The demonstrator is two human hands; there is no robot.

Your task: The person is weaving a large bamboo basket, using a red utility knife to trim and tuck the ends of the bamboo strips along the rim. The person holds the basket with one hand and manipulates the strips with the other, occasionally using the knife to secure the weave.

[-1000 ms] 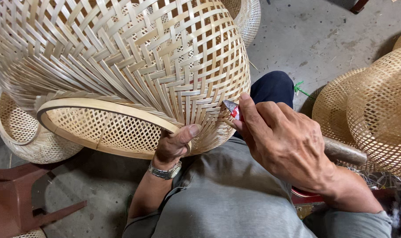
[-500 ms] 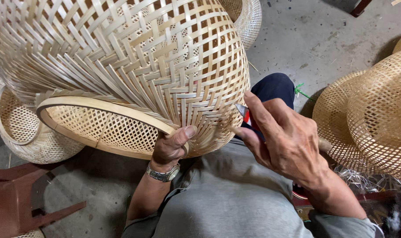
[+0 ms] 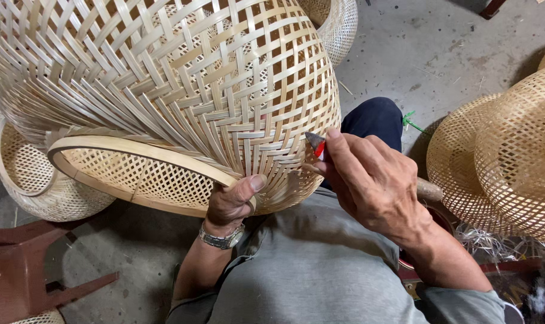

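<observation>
A large woven bamboo basket (image 3: 164, 96) lies tilted across the person's lap, its open mouth turned toward the body so the rim is within reach. The left hand (image 3: 230, 201) is closed around the rim hoop (image 3: 134, 153), thumb pressed over its edge, apparently to steady the work. The right hand (image 3: 374, 180) pinches a small pointed blade with a red part (image 3: 316, 144) between thumb and forefinger, tip touching the weave near the rim. Finished baskets (image 3: 506, 156) stand on the concrete floor (image 3: 440, 48) to the right; a dark red stool (image 3: 26, 264) sits lower left.
</observation>
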